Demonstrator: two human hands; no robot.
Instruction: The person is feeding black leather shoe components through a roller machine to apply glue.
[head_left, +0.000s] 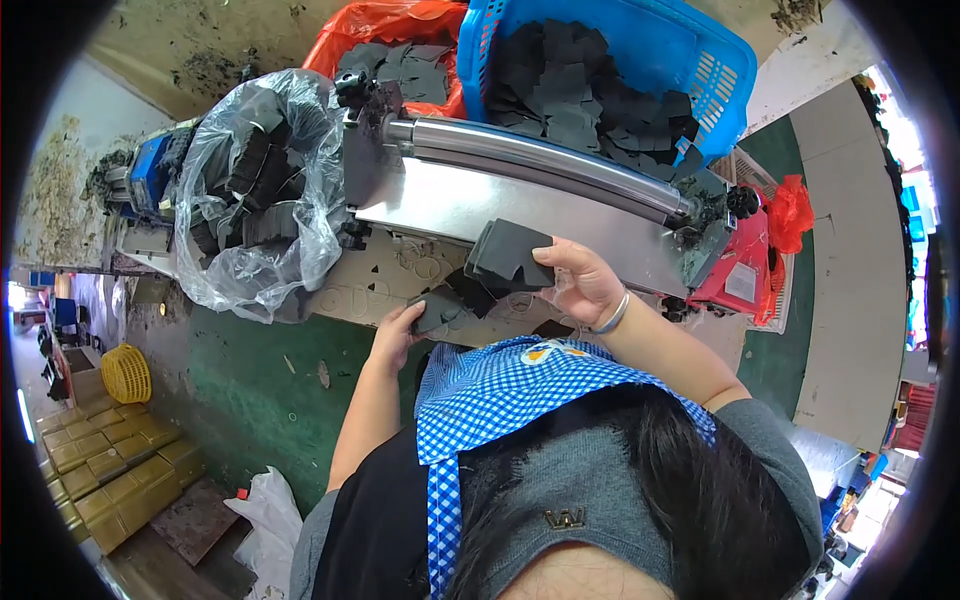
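My right hand [582, 285] is closed round a stack of thin black square pieces [512, 252], the thumb lying on its upper face. Lower and to the left, my left hand [396, 336] pinches a few dark flat pieces [440, 308] between thumb and fingers. More black pieces [472, 290] fan out between the two hands, their edges overlapping. Just beyond the hands stands a machine with a shiny metal roller [540, 158] and a sloping steel plate [440, 198]. What the pieces are made of I cannot tell.
Left of the machine sits a transparent plastic bag [318, 255] of black pieces. Behind it are a blue basket [722, 75] and a red bag [335, 38], both holding similar pieces. Rubber bands [428, 267] lie on the table edge. Yellowish packages [125, 485] are stacked lower left.
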